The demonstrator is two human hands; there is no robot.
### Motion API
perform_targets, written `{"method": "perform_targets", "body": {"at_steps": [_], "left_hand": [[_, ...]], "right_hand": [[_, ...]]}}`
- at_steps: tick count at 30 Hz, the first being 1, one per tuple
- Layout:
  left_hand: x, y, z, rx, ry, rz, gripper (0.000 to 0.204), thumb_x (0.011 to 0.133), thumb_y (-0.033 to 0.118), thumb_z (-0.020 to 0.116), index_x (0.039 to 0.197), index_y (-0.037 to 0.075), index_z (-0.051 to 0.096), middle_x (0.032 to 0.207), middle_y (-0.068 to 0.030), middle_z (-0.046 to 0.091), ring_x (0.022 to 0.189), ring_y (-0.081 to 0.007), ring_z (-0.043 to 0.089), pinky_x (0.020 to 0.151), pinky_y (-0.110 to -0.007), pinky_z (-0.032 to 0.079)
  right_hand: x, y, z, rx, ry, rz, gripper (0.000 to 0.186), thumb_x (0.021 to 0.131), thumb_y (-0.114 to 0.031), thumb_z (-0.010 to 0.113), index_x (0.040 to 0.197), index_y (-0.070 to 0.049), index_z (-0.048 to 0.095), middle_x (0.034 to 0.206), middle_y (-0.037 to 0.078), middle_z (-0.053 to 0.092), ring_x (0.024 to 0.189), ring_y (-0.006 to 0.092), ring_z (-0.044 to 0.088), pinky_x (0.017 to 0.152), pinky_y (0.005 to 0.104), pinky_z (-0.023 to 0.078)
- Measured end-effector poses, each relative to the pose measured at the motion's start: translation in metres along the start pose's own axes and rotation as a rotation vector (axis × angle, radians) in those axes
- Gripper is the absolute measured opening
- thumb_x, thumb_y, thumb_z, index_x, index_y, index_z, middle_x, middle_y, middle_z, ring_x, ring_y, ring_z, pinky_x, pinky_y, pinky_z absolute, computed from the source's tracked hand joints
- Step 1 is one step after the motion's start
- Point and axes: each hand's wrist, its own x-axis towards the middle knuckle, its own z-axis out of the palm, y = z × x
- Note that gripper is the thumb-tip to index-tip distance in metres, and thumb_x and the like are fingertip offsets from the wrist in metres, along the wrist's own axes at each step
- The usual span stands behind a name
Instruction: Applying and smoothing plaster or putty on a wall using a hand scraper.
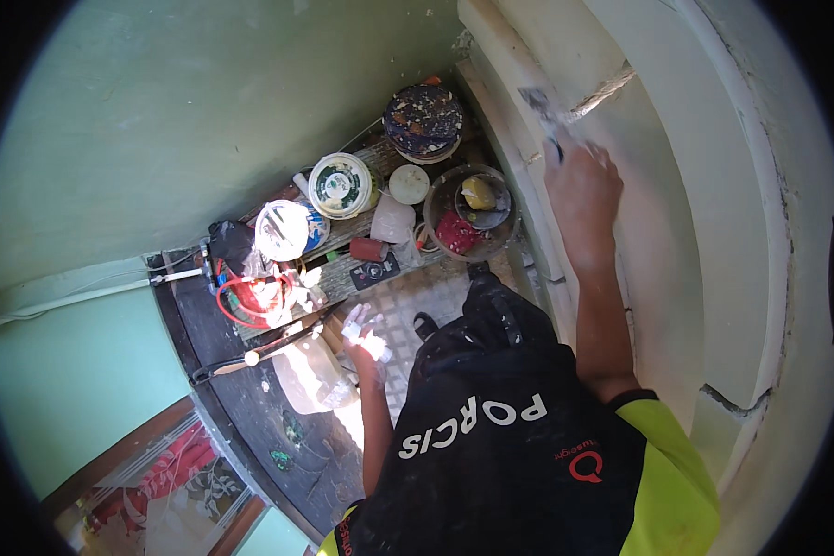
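Cream wall point(658, 185) along the right, and the right hand point(586, 183) has its fingers clenched around a scraper point(539, 104), blurred blade near a rough gap point(604, 93)! Lower down, the left hand point(365, 335) has something white point(373, 346) at its palm; through that glare, I can't tell its grip. Tubs point(340, 185) crowd the planks point(341, 278), left of the basin point(515, 222).
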Motion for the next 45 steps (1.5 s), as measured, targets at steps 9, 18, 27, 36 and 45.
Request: {"method": "perform_targets", "body": {"at_steps": [9, 18, 27, 36, 45], "left_hand": [[-0.019, 0.005, -0.007, 0.06, 0.204, -0.051, 0.05, 0.084, 0.001, 0.06, 0.134, 0.001, 0.049, 0.133, -0.0136, 0.057, 0.105, -0.0215, 0.066, 0.06, -0.023, 0.052], [-0.036, -0.026, -0.045, -0.021, 0.293, -0.088, 0.049, 0.087, 0.01, 0.055, 0.136, 0.005, 0.049, 0.128, -0.0086, 0.06, 0.105, -0.0172, 0.065, 0.056, -0.023, 0.048], [0.027, -0.017, -0.003, -0.286, -0.06, 0.162, 0.04, 0.091, 0.017, 0.056, 0.126, -0.001, 0.054, 0.123, -0.0142, 0.062, 0.085, -0.0152, 0.066, 0.055, -0.023, 0.052], [0.135, 0.259, 0.177, 0.679, -0.232, 1.241, 0.029, 0.079, 0.003, 0.066, 0.108, 0.001, 0.067, 0.117, -0.0177, 0.066, 0.108, -0.0291, 0.065, 0.092, -0.036, 0.051], [0.249, 0.431, 0.313, 0.478, -0.59, 1.896, 0.043, 0.088, 0.027, 0.059, 0.13, 0.017, 0.064, 0.154, -0.0126, 0.041, 0.142, -0.0315, 0.039, 0.104, -0.046, 0.039]], "right_hand": [[0.105, -0.016, 0.055, -0.006, 0.038, -0.097, 0.018, 0.09, -0.02, 0.055, 0.09, -0.006, 0.067, 0.089, 0.018, 0.068, 0.082, 0.038, 0.069, 0.071, 0.0498, 0.056], [0.11, -0.021, 0.047, -0.024, 0.172, -0.238, 0.012, 0.086, -0.014, 0.052, 0.084, -0.006, 0.061, 0.083, 0.018, 0.067, 0.075, 0.0388, 0.068, 0.067, 0.0488, 0.056], [0.123, -0.019, 0.033, -0.081, 0.046, -0.257, 0.013, 0.085, -0.013, 0.051, 0.083, -0.005, 0.061, 0.084, 0.02, 0.067, 0.078, 0.0392, 0.069, 0.069, 0.0504, 0.056], [0.115, -0.013, 0.033, -0.098, -0.054, -0.259, 0.015, 0.086, -0.014, 0.051, 0.087, -0.005, 0.063, 0.09, 0.022, 0.067, 0.084, 0.042, 0.068, 0.075, 0.052, 0.056], [0.113, -0.01, 0.047, -0.104, -0.062, -0.313, 0.016, 0.085, -0.014, 0.052, 0.085, -0.005, 0.065, 0.087, 0.019, 0.069, 0.076, 0.0364, 0.07, 0.07, 0.0476, 0.057]]}}
